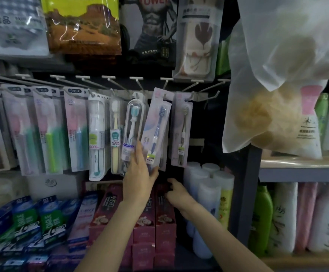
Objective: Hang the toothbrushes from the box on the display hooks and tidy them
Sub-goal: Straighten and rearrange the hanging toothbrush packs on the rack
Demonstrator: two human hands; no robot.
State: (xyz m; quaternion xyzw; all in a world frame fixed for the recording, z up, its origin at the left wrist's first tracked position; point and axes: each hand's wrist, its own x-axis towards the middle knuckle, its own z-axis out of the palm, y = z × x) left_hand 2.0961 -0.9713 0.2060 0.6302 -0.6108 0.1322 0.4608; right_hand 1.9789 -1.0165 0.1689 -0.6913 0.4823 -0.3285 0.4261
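The left hand (139, 173), in the middle of the frame, was closed round the bottom of a pink card pack holding a blue toothbrush (155, 130). The pack leaned with its top to the right, its punched hole up at a display hook (166, 98) on the rail. I judged the lower grip was meant to steer the hole along the wire, though I could not tell whether the pack already hung there. The thumb also lay against the clear-cased teal toothbrush (133, 126) just to the left, perhaps to keep that one from swinging.

The right hand (176, 193) sat lower, right of centre, its fingers loosely curled over the red toothpaste cartons (162, 218). It held nothing that I could make out and seemed only to be resting there. No supply box showed anywhere.

To the right of the tilted pack a card with a pale brush (182, 130) hung straight, and beyond it the hooks (210, 93) were bare, so there was room for more stock.

As for writing, the yellow brush (115, 134) left of centre carried a label reading "CLEAN". The white case (96, 138) beside it showed "0000". A black poster (150, 26) at the upper centre read "TOWE", cut off. The green and blue cartons (24, 220) at lower left appeared to say "DARLIE". Other print was Chinese and too blurred to read.
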